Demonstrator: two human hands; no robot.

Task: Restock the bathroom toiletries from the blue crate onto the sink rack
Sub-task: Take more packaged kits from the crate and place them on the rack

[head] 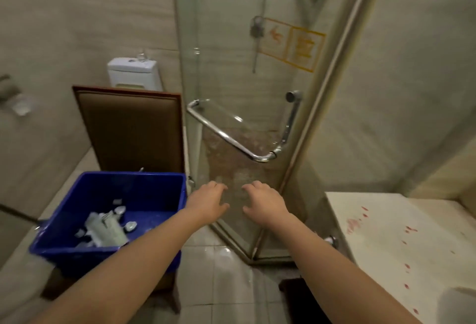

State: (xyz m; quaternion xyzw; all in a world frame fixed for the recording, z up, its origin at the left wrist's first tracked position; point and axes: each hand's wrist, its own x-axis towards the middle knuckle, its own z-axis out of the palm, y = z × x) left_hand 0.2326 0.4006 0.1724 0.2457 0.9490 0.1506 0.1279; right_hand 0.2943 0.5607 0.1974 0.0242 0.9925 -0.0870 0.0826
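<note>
The blue crate (144, 194) stands on a chair seat at the lower left. Inside it lie several small wrapped toiletries (105, 228), pale packets and little bottles heaped in its near left corner. My left hand (207, 201) hovers just right of the crate's right rim, fingers loosely curled, holding nothing. My right hand (265, 201) hangs beside it, a hand's width to the right, also loosely curled and empty. Both hands are in front of the glass shower door. No sink rack is in view.
A brown padded chair back (131, 127) rises behind the crate. The glass shower door (231, 66) with a chrome handle (231, 140) fills the middle. A pale counter (401, 243) with red spots sits at right. A white toilet cistern (132, 73) is behind the chair.
</note>
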